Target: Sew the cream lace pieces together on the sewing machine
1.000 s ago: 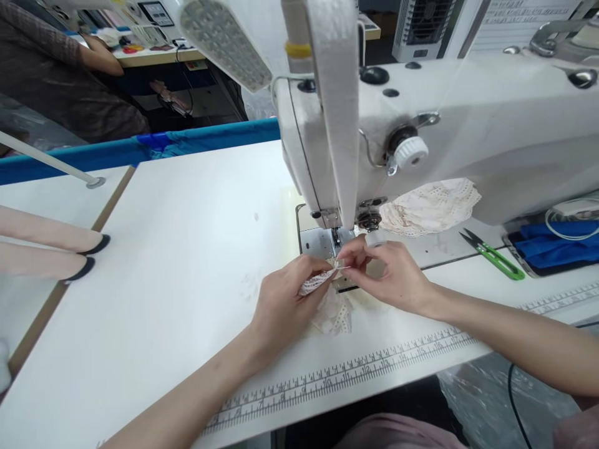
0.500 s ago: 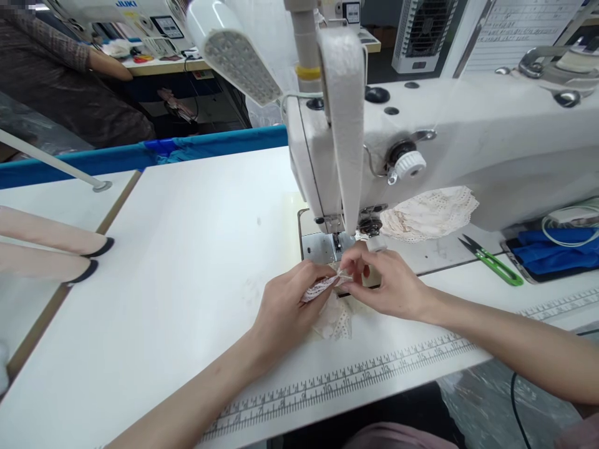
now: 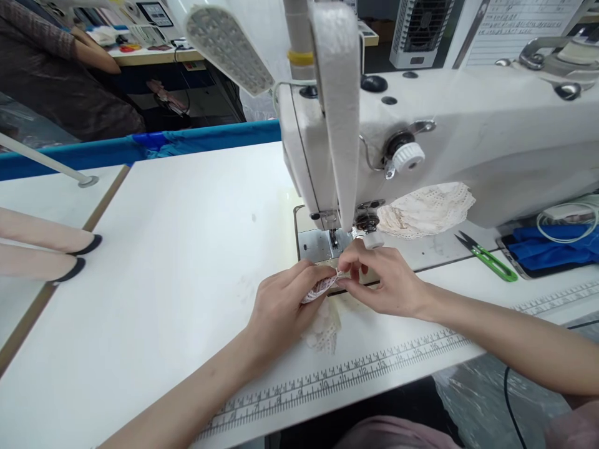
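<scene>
White lace pinched at the needle plate

With the white eyelet lace (image 3: pixel 319 290) taken as the centre of the dial, it sits bunched just below the presser foot (image 3: pixel 334 238), off the counter's surface. The left hand (image 3: pixel 283 305), to its 8 o'clock, pinches it between thumb and fingers. The right hand (image 3: pixel 388 280), at 3 o'clock, has thumb and fingertips closed on its tip. A scalloped lace flap (image 3: pixel 322 330) shows at 6 o'clock, under the left hand; whether it joins the held piece cannot be told. Beyond it a ruler strip (image 3: pixel 355 374) runs along the edge of the counter (image 3: pixel 196 237).

The metal needle plate (image 3: pixel 312 244) is at 12 o'clock, beneath the white sewing machine (image 3: pixel 468 118), whose arm stretches off toward 2 o'clock. Under that arm lies a pile of cream lace (image 3: pixel 425 209). Near 3 o'clock are green-handled thread snips (image 3: pixel 496 264), and farther out a folded blue cloth (image 3: pixel 556 246). Two pale padded bars (image 3: pixel 44 231) with black ends reach in from 9 o'clock. An LED lamp (image 3: pixel 229 50) hangs at 11 o'clock; at 10, well apart, a co-worker (image 3: pixel 60 81) leans by another counter.
</scene>
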{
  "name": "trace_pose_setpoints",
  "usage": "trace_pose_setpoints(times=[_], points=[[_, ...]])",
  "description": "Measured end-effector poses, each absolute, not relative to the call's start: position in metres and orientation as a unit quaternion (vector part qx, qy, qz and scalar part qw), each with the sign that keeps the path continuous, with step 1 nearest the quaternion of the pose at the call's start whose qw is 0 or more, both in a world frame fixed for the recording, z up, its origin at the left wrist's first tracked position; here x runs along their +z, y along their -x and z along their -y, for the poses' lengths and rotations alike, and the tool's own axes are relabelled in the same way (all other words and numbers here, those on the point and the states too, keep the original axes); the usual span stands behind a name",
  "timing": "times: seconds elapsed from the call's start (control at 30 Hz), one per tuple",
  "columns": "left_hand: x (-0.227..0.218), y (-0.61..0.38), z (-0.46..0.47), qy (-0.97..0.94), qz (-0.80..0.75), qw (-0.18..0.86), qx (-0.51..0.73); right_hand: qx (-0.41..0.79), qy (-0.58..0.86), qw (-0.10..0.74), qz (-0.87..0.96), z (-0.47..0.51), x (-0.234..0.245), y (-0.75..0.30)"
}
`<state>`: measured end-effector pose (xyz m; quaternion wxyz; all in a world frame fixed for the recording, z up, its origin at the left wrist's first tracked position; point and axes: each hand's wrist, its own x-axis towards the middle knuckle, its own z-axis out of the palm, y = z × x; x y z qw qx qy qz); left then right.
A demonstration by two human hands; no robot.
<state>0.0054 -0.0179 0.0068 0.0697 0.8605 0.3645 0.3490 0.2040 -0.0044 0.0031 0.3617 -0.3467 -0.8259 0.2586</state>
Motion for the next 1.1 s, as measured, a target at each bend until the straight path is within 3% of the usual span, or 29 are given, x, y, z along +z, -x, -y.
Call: trace_pose_setpoints(times=[0.23,0.47,0.73,0.87,0.97,1.03,1.1], points=[[0.006,-0.004,0.015,-0.868,-0.335,-0.014,0.365,0.230,0.274,0.428,0.830,0.001,0.002,-0.205],[0.009,-0.006,0.018,-0.874,-0.318,0.029,0.365,-0.036,0.185,0.450,0.873,0.000,0.008,-0.210],[0.010,-0.004,0.022,-0.858,-0.340,0.043,0.383,-0.167,0.111,0.415,0.887,0.002,0.017,-0.213],[0.014,-0.005,0.027,-0.830,-0.382,0.171,0.369,-0.117,0.116,0.423,0.891,0.005,0.015,-0.215],[0.015,-0.008,0.028,-0.792,-0.435,0.303,0.304,0.021,0.192,0.420,0.887,0.007,0.011,-0.213],[0.013,-0.010,0.025,-0.791,-0.469,0.295,0.260,0.130,0.263,0.381,0.877,0.007,0.007,-0.211],[0.009,-0.012,0.021,-0.813,-0.489,0.216,0.228,0.210,0.335,0.332,0.856,0.004,0.004,-0.209]])
